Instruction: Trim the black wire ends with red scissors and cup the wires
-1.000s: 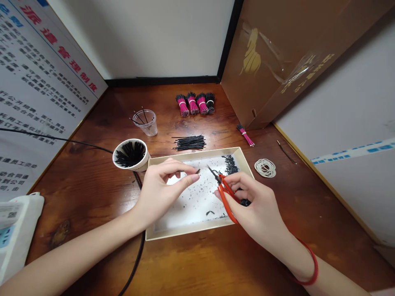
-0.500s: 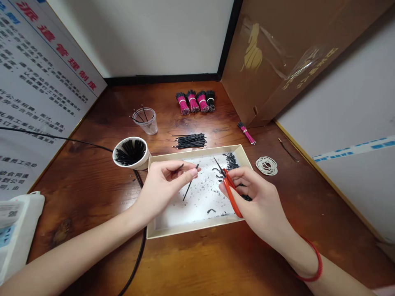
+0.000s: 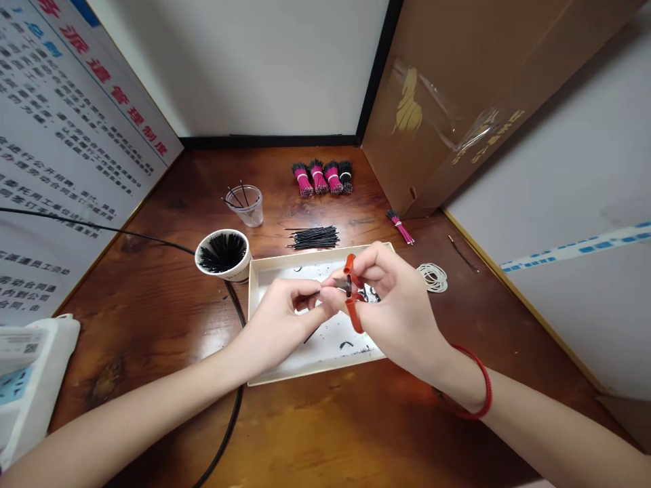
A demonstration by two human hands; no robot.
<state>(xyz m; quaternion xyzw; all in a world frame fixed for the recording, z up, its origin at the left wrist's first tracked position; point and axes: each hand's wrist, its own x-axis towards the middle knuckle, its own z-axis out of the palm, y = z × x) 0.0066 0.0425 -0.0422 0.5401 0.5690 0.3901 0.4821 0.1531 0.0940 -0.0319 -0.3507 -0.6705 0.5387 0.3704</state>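
Note:
My left hand (image 3: 285,318) is closed in a pinch over the tray, gripping a thin black wire (image 3: 308,336) whose lower end pokes out beneath the fingers. Small red-handled wire cutters (image 3: 352,314) are in my right hand (image 3: 399,308), their handles spread and grey jaws pointing left. The jaw tips meet the left fingertips, where the wire's other end is mostly hidden. Below both hands lies a shallow cream tray (image 3: 274,378) with a white bottom, scattered with small black scraps. The right hand covers part of them.
Behind the tray lies a pile of black wires (image 3: 314,237). A paper cup (image 3: 228,270) full of black wires and a clear cup (image 3: 251,215) stand left. Banded pink-and-black bundles (image 3: 318,177), a small bundle (image 3: 401,227) and white rubber bands (image 3: 432,278) lie beyond.
My right hand has moved left with the cutters, turning their jaws to the left hand's fingertips. The view has shifted slightly.

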